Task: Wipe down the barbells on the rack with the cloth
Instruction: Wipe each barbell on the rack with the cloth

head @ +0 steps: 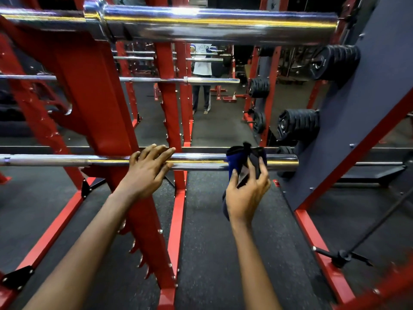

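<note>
So the big red rack [96, 104] fills most of the view, uprights leaning across the left and centre, standing on dark speckled rubber floor [212, 253]. Off to the right there's a slate-grey panel [362, 121] with stacks of black weight plates [298, 124] hung on its side.

Three chrome bars lie across the rack. The top barbell [223, 25] is right up near the camera, its fat sleeve super shiny. The middle barbell [212, 81] sits further back. The lower barbell [201, 161] runs straight across in front of the person at hand level.

The hands are well apart, both on that lower bar. The left hand [148, 173] is just laid flat on top of it beside the red upright, fingers straight and not wrapped round. The right hand [245, 193] is further along toward the sleeve's end, thumb and fingers curled and pinching the cloth [234, 158].

The cloth is dark blue with a blacker part, draped over the bar's sleeve and bunched on top, with a tail hanging under the right palm.
</note>
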A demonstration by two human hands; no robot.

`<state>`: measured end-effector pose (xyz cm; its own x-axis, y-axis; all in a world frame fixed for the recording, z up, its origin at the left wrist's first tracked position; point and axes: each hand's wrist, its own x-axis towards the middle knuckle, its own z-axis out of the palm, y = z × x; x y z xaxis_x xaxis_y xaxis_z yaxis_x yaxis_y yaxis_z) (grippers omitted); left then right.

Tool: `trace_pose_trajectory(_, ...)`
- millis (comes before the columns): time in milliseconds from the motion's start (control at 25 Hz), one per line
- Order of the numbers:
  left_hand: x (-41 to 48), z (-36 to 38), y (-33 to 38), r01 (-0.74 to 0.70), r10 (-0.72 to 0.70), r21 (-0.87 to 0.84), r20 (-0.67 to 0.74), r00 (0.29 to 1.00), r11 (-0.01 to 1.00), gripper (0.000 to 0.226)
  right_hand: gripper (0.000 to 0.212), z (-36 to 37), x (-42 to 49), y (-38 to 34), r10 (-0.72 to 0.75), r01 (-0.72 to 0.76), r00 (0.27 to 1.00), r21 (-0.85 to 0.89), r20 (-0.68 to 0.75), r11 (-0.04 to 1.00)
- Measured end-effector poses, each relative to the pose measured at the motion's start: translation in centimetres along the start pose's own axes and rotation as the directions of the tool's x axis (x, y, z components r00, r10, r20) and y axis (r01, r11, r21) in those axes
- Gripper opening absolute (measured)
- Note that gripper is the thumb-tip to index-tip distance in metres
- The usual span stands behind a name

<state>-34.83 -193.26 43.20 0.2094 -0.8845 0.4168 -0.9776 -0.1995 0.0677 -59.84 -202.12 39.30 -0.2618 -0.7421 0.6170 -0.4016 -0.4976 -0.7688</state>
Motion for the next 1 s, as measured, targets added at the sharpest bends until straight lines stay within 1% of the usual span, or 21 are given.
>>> trace_pose_trajectory(80, -0.1, 0.1, -0.4, -0.019, 0.019, -0.033, 0.003, 1.0, 0.999, 0.058, 0.051, 1.0, -0.3, -1.4, -0.022, 0.026, 0.999, -0.08, 0.049, 0.996)
trace_pose_trajectory(120, -0.2, 0.1, -0.4, -0.028, 0.028, -0.042, 0.005, 1.0, 0.999, 0.058, 0.052, 1.5, -0.7, -2.3, -0.056, 0.065, 0.993, -0.093, 0.103, 0.994)
trace_pose_trajectory(200, -0.3, 0.1, -0.6, -0.044, 0.045, -0.065, 0.01, 0.999, 0.997, 0.057, 0.056, 2.3, -1.3, -3.3, -0.198, 0.234, 0.947, -0.121, 0.255, 0.965)
trace_pose_trajectory(240, -0.5, 0.0, -0.8, -0.054, 0.055, -0.072, 0.01, 0.998, 0.996, 0.057, 0.056, 2.4, -1.0, -3.6, -0.255, 0.305, 0.919, -0.134, 0.3, 0.943)
trace_pose_trajectory(280, -0.8, 0.0, -1.1, -0.062, 0.062, -0.073, 0.007, 0.998, 0.995, 0.058, 0.053, 2.6, -0.4, -3.6, -0.272, 0.33, 0.913, -0.158, 0.305, 0.931)
trace_pose_trajectory(320, -1.0, -0.1, -1.5, -0.065, 0.066, -0.072, -0.001, 0.998, 0.995, 0.058, 0.048, 2.7, 0.5, -3.5, -0.252, 0.309, 0.929, -0.194, 0.271, 0.931)
trace_pose_trajectory(400, -1.6, -0.3, -2.6, -0.055, 0.054, -0.082, -0.012, 0.998, 0.995, 0.056, 0.043, 2.9, 2.2, -3.4, -0.175, 0.216, 0.968, -0.243, 0.18, 0.946)
trace_pose_trajectory(440, -1.9, -0.5, -3.1, -0.041, 0.041, -0.103, -0.009, 0.999, 0.994, 0.055, 0.043, 3.0, 2.6, -3.3, -0.163, 0.197, 0.974, -0.24, 0.155, 0.951)
trace_pose_trajectory(520, -2.1, -0.7, -4.3, -0.022, 0.025, -0.144, 0.015, 1.0, 0.989, 0.052, 0.039, 3.9, 2.1, -3.8, -0.21, 0.239, 0.966, -0.212, 0.148, 0.947)
trace_pose_trajectory(600, -1.9, -0.9, -5.0, -0.039, 0.042, -0.148, 0.014, 0.999, 0.988, 0.051, 0.032, 5.3, 0.2, -5.5, -0.264, 0.298, 0.946, -0.19, 0.186, 0.935)
trace_pose_trajectory(640, -1.9, -0.8, -5.1, -0.051, 0.052, -0.141, 0.001, 0.999, 0.989, 0.051, 0.031, 6.2, -0.8, -6.5, -0.289, 0.33, 0.932, -0.181, 0.22, 0.927)
trace_pose_trajectory(760, -2.1, -0.1, -4.9, -0.084, 0.076, -0.123, -0.064, 0.995, 0.989, 0.052, 0.039, 7.9, -2.4, -8.3, -0.371, 0.445, 0.865, -0.175, 0.337, 0.878)
trace_pose_trajectory(800, -2.1, 0.1, -4.9, -0.089, 0.08, -0.126, -0.077, 0.994, 0.988, 0.052, 0.04, 8.0, -2.1, -8.2, -0.392, 0.47, 0.85, -0.17, 0.352, 0.866)
trace_pose_trajectory(840, -2.2, 0.1, -5.1, -0.087, 0.077, -0.131, -0.078, 0.994, 0.987, 0.053, 0.042, 7.8, -1.6, -7.9, -0.401, 0.47, 0.855, -0.166, 0.329, 0.867)
trace_pose_trajectory(880, -2.3, 0.2, -5.5, -0.075, 0.065, -0.132, -0.076, 0.995, 0.988, 0.054, 0.043, 7.3, -1.0, -7.4, -0.387, 0.44, 0.882, -0.173, 0.269, 0.881)
trace_pose_trajectory(960, -2.8, 0.1, -7.0, -0.045, 0.037, -0.107, -0.079, 0.996, 0.993, 0.054, 0.042, 6.5, 0.0, -6.5, -0.311, 0.335, 0.94, -0.202, 0.143, 0.92)
trace_pose_trajectory(1000, -3.2, 0.1, -7.7, -0.04, 0.032, -0.091, -0.083, 0.996, 0.995, 0.054, 0.04, 6.4, 0.0, -6.2, -0.27, 0.291, 0.955, -0.22, 0.122, 0.931)
